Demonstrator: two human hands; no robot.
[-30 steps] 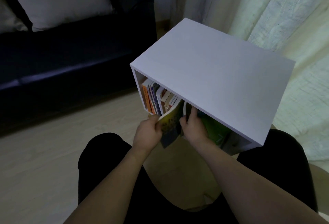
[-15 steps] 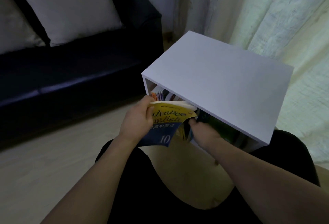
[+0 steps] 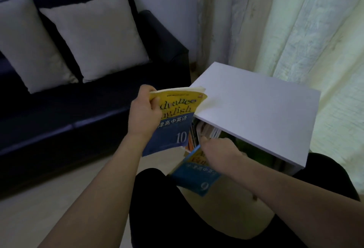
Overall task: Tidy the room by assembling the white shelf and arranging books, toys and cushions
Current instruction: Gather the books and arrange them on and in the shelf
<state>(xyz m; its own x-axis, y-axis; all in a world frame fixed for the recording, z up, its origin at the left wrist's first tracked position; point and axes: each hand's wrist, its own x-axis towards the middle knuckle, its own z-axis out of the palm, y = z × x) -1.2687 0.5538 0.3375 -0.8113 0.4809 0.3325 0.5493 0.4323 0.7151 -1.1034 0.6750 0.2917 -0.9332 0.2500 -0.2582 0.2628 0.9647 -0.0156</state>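
My left hand (image 3: 143, 113) grips a yellow and blue English textbook (image 3: 175, 121) marked 10, held up in front of the white shelf (image 3: 256, 107). My right hand (image 3: 218, 149) reaches into the shelf's open front and holds a second blue and yellow book (image 3: 197, 176) marked 9, tilted out and downward. Several more books (image 3: 204, 131) stand upright inside the shelf behind the hands. The deeper right part of the shelf is dark and hard to read.
A dark sofa (image 3: 78, 113) with two pale cushions (image 3: 98, 34) stands to the left. Light curtains (image 3: 295, 27) hang behind the shelf. My black-trousered knees (image 3: 161, 208) flank a patch of pale floor (image 3: 29, 218).
My left hand has pulled the book marked 10 out of the shelf and raised it. My right hand has drawn a second book partly out. The view has tilted up toward the sofa.
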